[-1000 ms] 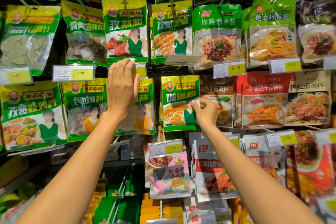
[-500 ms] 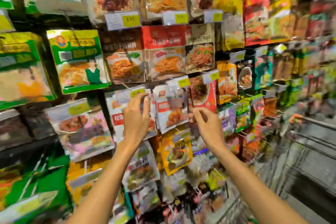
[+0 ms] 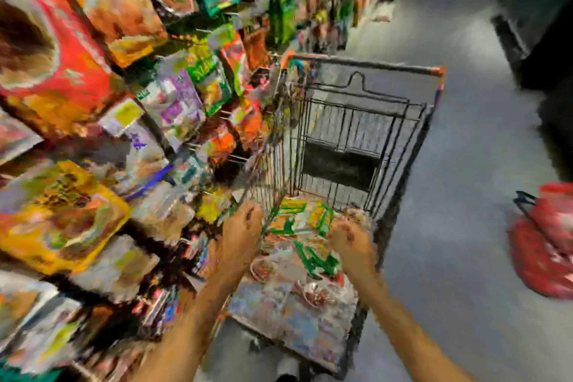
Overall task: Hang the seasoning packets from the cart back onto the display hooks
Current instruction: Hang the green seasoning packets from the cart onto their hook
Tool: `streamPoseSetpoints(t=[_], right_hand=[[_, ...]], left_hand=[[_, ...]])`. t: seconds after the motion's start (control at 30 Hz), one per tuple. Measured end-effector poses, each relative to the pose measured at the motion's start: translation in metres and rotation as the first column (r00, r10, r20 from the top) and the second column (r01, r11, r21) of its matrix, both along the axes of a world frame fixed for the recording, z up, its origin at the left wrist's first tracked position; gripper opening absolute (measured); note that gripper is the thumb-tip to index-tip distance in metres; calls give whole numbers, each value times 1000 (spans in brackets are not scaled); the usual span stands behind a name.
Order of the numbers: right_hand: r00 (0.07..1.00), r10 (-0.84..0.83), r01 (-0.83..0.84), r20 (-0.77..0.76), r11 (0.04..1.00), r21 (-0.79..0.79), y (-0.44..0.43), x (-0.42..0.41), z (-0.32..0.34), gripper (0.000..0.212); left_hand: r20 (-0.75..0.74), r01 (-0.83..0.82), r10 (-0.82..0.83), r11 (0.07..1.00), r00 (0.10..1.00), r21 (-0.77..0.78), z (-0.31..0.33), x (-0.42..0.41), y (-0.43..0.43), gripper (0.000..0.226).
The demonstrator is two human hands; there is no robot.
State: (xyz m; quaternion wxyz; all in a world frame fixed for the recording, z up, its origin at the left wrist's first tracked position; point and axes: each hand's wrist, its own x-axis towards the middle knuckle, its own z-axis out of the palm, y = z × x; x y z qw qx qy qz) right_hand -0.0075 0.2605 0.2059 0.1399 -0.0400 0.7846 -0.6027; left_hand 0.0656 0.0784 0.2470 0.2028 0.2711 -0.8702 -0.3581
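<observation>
Off the display (image 3: pixel 93 96) now, left hand (image 3: pixel 245 223) and right hand (image 3: pixel 350 242) hover over cart (image 3: pixel 366 66) packets (image 3: pixel 294 220) (grips unreadable, blurred).

A smooth grey floor (image 3: pixel 465 195) runs the length of the aisle. A red basket (image 3: pixel 545 245) sits on it by the right edge. Beyond stands a dark fixture (image 3: pixel 539 9), too blurred to identify.

Single head-worn camera, blurred, faces forward and down: cart (image 3: pixel 372 64) near centre, display (image 3: pixel 124 102) left, floor (image 3: pixel 465 164) right.

cart (image 3: pixel 366 64) top open | display packets (image 3: pixel 179 99) crowd its left side | aisle floor (image 3: pixel 459 195) free at right
</observation>
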Motion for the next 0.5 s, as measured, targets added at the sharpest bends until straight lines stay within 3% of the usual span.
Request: streamPoseSetpoints(t=[0.03,0.13,0.27,0.4,0.5], right_hand=[[999,-36,36,28,999,30,6,-6,-14,23],[988,-121,114,91,990,83,13,-27,-56,19],[945,-271,237,183,953,186,-3,-52,-112,26],[914,-321,222,248,908,356,-20,-61,-173,25],[890,-325,177,318,892,416,-31,-65,-218,24]], left_hand=[[35,38,-37,999,999,-19,-15,-13,0,15],[155,93,-110,989,982,112,-58,-49,-6,21],[210,140,-172,977,962,160,-117,-90,-24,19],[306,146,-225,955,925,260,-183,-122,-49,22],[387,151,-242,956,890,251,-231,-142,-65,21]])
